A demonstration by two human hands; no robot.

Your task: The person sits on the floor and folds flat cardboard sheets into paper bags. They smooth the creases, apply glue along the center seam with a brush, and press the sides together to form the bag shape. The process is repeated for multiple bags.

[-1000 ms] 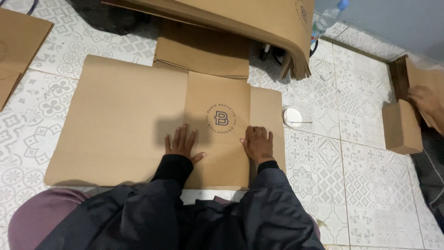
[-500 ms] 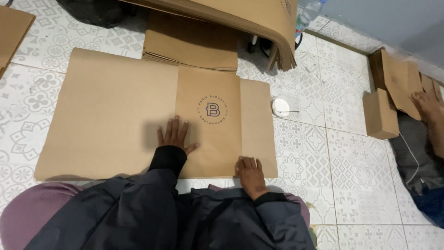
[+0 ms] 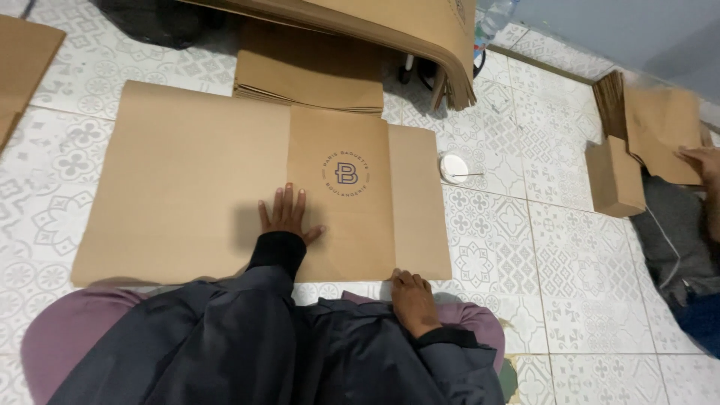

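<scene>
A large flat sheet of brown paper (image 3: 187, 180) lies on the tiled floor, with a folded panel bearing a round printed emblem (image 3: 346, 173) at its middle right. My left hand (image 3: 286, 216) presses flat on the sheet, fingers spread, just left of and below the emblem. My right hand (image 3: 411, 298) rests at the sheet's near edge, its fingertips touching or gripping that edge; which of the two I cannot tell. Dark sleeves cover both forearms.
A stack of folded brown paper (image 3: 311, 71) lies beyond the sheet, under a thick drooping pile of sheets (image 3: 390, 30). A small white lid (image 3: 453, 166) sits right of the sheet. At far right, another person's hand (image 3: 703, 161) rests on brown bags (image 3: 660, 124).
My right hand has slid back from the sheet's surface near the emblem to its near edge. The left hand has stayed pressed in place.
</scene>
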